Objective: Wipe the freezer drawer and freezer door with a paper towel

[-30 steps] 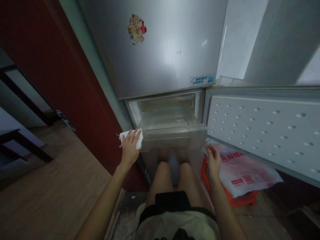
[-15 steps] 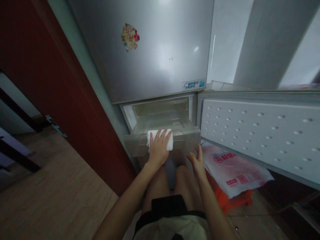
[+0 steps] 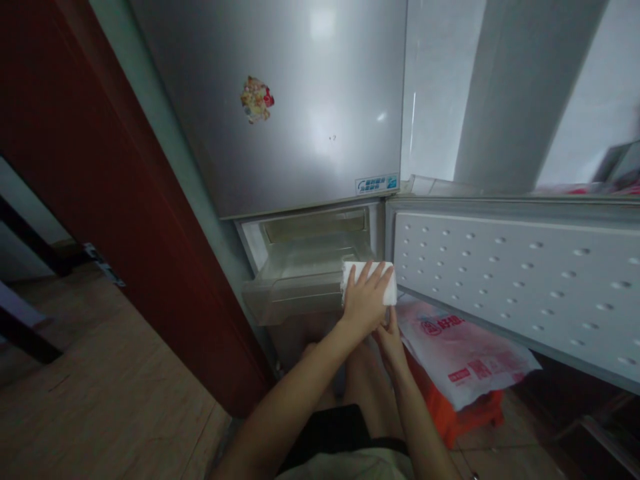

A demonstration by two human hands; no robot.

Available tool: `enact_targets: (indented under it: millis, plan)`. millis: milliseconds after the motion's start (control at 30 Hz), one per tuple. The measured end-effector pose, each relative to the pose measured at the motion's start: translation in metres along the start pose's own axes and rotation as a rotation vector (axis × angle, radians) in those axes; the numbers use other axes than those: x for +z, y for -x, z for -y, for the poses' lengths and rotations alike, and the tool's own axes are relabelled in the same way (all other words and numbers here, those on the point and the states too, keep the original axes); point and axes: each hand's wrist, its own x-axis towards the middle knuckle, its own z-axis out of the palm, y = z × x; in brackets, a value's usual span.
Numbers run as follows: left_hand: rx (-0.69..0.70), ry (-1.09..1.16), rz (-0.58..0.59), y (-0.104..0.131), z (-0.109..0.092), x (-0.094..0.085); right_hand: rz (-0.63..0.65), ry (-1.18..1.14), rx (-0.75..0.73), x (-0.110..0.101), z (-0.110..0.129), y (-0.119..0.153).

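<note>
White cloth [image 3: 370, 287] lies flat under the left hand [image 3: 364, 303], fingers spread, pressed against the right end of the clear freezer drawer [image 3: 295, 293]. At five o'clock, the right hand [image 3: 389, 340] sits mostly hidden behind the left wrist; its grip cannot be told. The drawer is pulled out and looks empty; wiping seems partway. At three o'clock stands the open door [image 3: 515, 280], below it a printed bag [image 3: 465, 350] on an orange crate [image 3: 465, 417].
</note>
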Motion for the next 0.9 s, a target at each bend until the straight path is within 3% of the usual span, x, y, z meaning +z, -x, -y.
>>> enact_targets:
  millis: [233,533,633,767,900]
  plan:
    - [-0.079,-0.053,0.041,0.051,0.047,-0.03,-0.014,-0.071,0.039,0.0,0.0,0.001]
    - [-0.36,-0.145,0.061,0.142,0.151,-0.077,0.008,-0.053,0.035,-0.004,-0.002,0.002]
    - [-0.431,-0.213,0.038,0.166,0.177,-0.086,-0.011,-0.044,0.037,-0.003,0.0,0.002]
    - [-0.437,-0.264,0.056,0.168,0.182,-0.088,-0.02,-0.036,0.037,-0.001,0.002,0.004]
    - [-0.353,-0.174,0.108,0.136,0.154,-0.083,-0.013,-0.037,0.033,0.0,0.003,0.005]
